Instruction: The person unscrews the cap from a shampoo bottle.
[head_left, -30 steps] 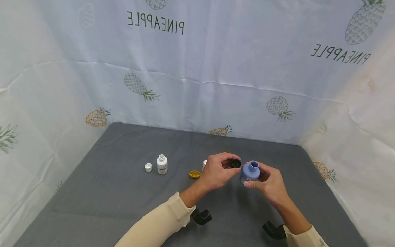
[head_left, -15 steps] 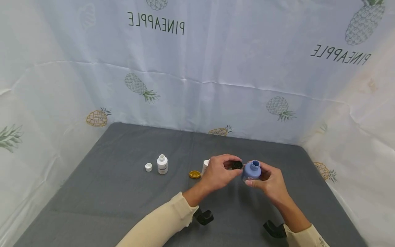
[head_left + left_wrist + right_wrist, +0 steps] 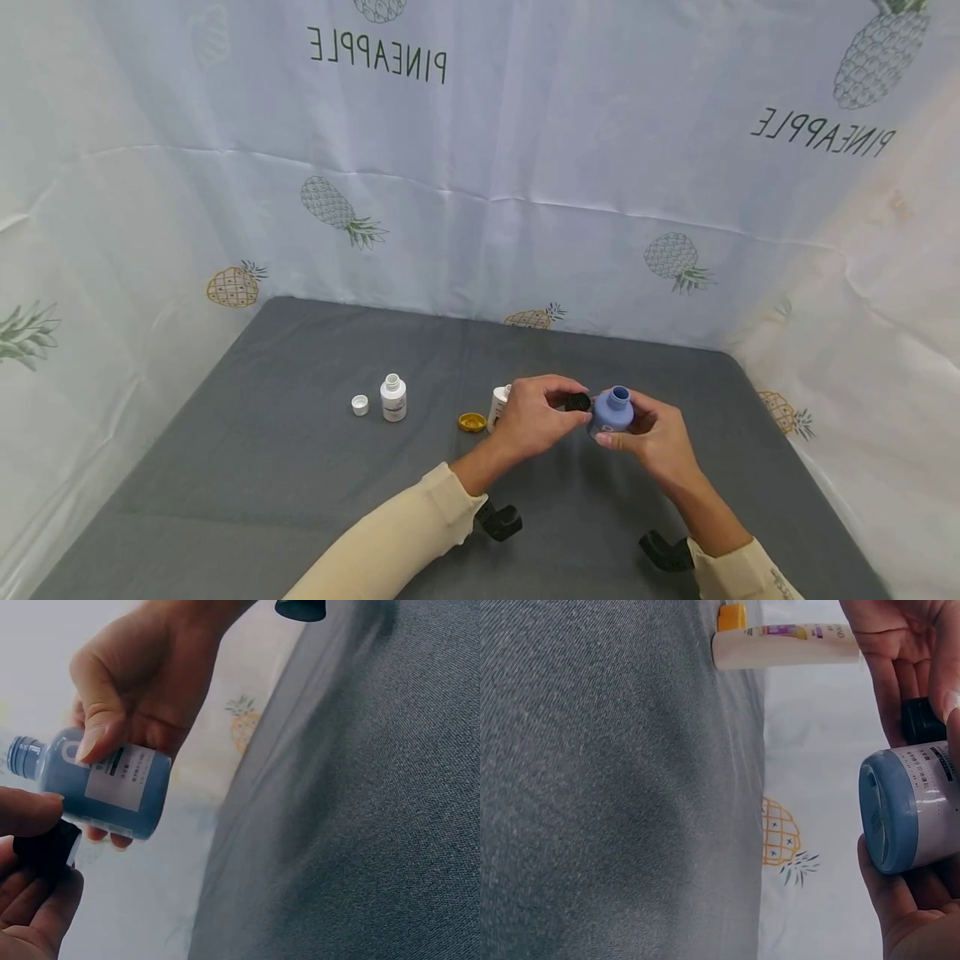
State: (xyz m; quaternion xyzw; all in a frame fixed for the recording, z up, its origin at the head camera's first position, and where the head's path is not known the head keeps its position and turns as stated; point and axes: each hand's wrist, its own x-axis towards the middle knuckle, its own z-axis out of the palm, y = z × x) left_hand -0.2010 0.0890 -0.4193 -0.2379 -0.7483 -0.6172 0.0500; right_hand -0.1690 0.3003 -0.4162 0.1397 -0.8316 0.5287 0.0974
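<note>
My right hand (image 3: 655, 437) grips a blue bottle (image 3: 612, 413) by its body above the table, its threaded neck bare and pointing up. A white label with print shows on its side in the left wrist view. Just left of the bottle, my left hand (image 3: 538, 414) pinches a black cap (image 3: 577, 402) between thumb and fingers. In the left wrist view the cap (image 3: 46, 849) sits close beside the bottle's shoulder (image 3: 64, 761), off the mouth. The right wrist view shows the bottle's base (image 3: 887, 812) with the black cap (image 3: 922, 720) beside it.
Behind my left hand stands a white bottle (image 3: 498, 405), partly hidden, with a yellow cap (image 3: 472, 422) lying beside it. Further left, an uncapped white bottle (image 3: 393, 398) stands near a white cap (image 3: 360, 405). A grey cloth (image 3: 300, 483) covers the table; a pineapple-print curtain (image 3: 480, 250) hangs around it.
My left hand with the black cap has shifted slightly right, closer to the blue bottle, and the cap has turned a little. More of the white bottle behind that hand shows now.
</note>
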